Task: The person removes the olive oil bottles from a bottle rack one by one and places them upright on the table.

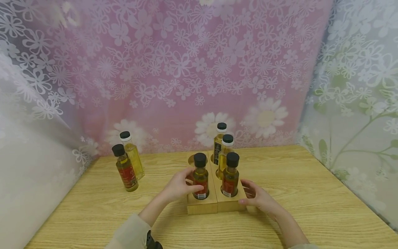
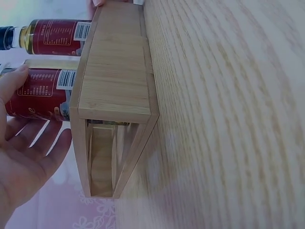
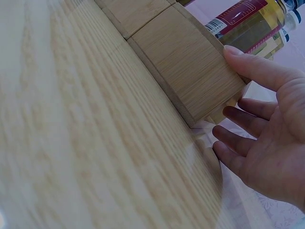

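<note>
The left hand has its grip round a red-label bottle, thumb across the front. That bottle stands up in the front hole of the left wooden block, on the worktop. The right hand has loose fingers and grips nothing; its thumb touches the corner of the right wooden block. I see a second red-label bottle in that block, with two yellow bottles behind it. Well to the left, a third red-label bottle stands just beside another yellow bottle.
</note>
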The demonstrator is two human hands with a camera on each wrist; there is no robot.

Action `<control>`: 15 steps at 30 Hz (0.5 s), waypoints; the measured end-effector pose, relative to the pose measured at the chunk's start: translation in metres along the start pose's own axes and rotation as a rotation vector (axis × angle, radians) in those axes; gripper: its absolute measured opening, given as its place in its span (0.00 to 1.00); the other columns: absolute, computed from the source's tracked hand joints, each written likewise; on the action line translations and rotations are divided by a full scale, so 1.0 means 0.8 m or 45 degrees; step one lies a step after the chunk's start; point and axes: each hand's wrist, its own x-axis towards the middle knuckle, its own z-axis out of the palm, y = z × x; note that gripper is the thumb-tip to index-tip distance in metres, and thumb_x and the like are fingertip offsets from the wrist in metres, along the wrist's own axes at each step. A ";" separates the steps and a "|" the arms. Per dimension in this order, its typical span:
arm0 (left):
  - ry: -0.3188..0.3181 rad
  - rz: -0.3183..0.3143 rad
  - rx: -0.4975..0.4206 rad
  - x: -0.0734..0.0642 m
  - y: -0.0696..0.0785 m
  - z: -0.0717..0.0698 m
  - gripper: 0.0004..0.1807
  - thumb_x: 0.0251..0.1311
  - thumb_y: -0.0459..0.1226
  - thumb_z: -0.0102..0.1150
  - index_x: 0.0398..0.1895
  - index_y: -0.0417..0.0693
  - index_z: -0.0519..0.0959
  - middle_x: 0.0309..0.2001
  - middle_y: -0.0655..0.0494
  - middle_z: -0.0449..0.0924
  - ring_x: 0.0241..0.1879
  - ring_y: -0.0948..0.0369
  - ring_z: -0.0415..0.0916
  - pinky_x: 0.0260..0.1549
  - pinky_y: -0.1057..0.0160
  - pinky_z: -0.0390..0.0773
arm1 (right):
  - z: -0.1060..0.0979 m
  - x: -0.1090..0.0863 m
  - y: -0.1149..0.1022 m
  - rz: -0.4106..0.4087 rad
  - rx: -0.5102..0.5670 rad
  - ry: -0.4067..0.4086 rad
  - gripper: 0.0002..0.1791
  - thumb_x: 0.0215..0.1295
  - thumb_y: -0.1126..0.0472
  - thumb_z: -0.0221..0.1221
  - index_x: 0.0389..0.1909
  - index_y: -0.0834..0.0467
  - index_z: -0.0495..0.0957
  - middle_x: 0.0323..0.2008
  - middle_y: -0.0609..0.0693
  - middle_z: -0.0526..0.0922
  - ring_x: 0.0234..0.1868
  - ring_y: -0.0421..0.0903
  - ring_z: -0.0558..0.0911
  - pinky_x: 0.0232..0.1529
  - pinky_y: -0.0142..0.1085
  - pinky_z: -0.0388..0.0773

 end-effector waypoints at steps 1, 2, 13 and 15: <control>0.005 0.002 0.003 -0.001 0.000 0.000 0.26 0.53 0.44 0.67 0.54 0.45 0.73 0.40 0.55 0.77 0.40 0.57 0.76 0.35 0.62 0.78 | 0.000 0.000 0.000 0.000 0.000 -0.001 0.47 0.57 0.61 0.64 0.69 0.68 0.46 0.67 0.71 0.51 0.64 0.70 0.54 0.60 0.59 0.56; 0.008 0.009 0.000 -0.001 0.000 0.000 0.26 0.53 0.43 0.67 0.54 0.45 0.73 0.40 0.55 0.77 0.40 0.57 0.76 0.35 0.62 0.78 | 0.000 0.000 0.000 0.000 0.000 -0.003 0.47 0.57 0.61 0.64 0.69 0.68 0.46 0.67 0.71 0.51 0.64 0.70 0.54 0.60 0.59 0.56; 0.126 -0.016 -0.035 -0.005 0.014 -0.012 0.28 0.53 0.47 0.65 0.55 0.47 0.72 0.43 0.54 0.76 0.42 0.56 0.75 0.35 0.60 0.77 | 0.000 0.000 0.001 -0.009 0.011 -0.008 0.47 0.57 0.62 0.64 0.69 0.69 0.45 0.67 0.71 0.49 0.65 0.70 0.53 0.61 0.59 0.56; 0.144 -0.017 -0.053 -0.006 0.017 -0.016 0.29 0.53 0.47 0.65 0.57 0.47 0.71 0.43 0.53 0.76 0.41 0.56 0.75 0.34 0.61 0.77 | 0.000 0.000 0.001 -0.006 0.006 -0.007 0.47 0.57 0.61 0.64 0.69 0.68 0.45 0.67 0.71 0.49 0.65 0.70 0.54 0.60 0.59 0.56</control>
